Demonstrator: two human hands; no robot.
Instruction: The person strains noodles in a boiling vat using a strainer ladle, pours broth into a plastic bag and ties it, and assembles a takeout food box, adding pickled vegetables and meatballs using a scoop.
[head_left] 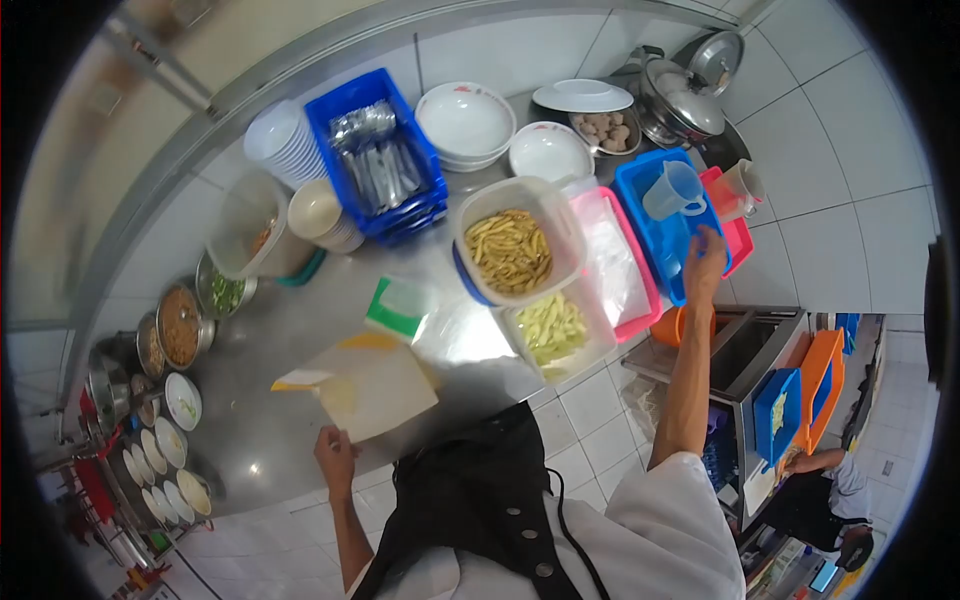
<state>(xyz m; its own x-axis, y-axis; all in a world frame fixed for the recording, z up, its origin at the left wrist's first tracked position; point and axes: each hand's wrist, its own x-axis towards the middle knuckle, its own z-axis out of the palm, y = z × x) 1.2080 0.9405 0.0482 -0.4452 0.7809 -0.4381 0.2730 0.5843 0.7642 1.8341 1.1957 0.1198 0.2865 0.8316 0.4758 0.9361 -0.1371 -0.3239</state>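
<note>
Steel counter (255, 405): jug (668, 192) in blue tray (672, 243), pink tray (640, 322) alongside.

A kitchen, seen through a wide round view with black corners. A shiny metal desk (255, 430) runs along a white tiled wall (810, 150). At upper left, a metal frame (270, 60) borders pale, blurred panels. The floor (590, 410) is light tile; a metal basin unit (772, 360) stands right. Bright glare whitens the desk's centre.

Right hand (706, 254) extends far forward, left hand (337, 447) curled closer in.
</note>
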